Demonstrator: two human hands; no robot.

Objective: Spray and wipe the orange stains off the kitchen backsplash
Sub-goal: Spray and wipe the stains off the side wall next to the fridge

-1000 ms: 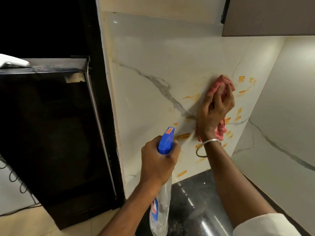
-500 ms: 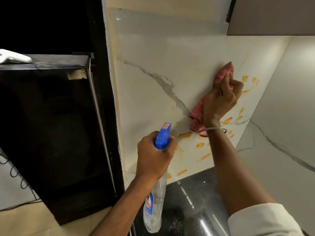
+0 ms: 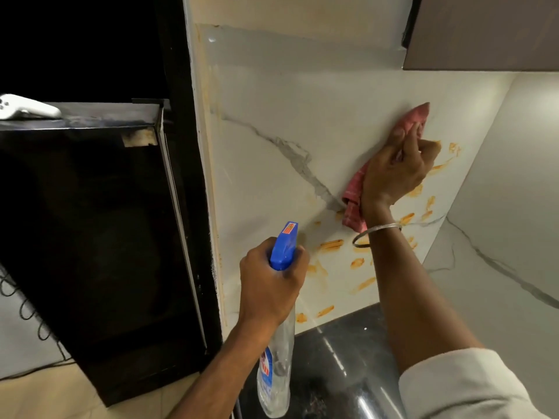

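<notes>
Head view: left of the backsplash (image 3: 287, 116) stands a black panel (image 3: 90, 237). Before the backsplash's lower edge, the left hand (image 3: 269, 285) grips a spray bottle (image 3: 282, 246), nozzle toward it. Orange stains (image 3: 331, 244) dot its lower right part. Among the upper ones the right hand (image 3: 393, 173), fingers curled, presses a pink cloth (image 3: 354, 204) against it.
</notes>
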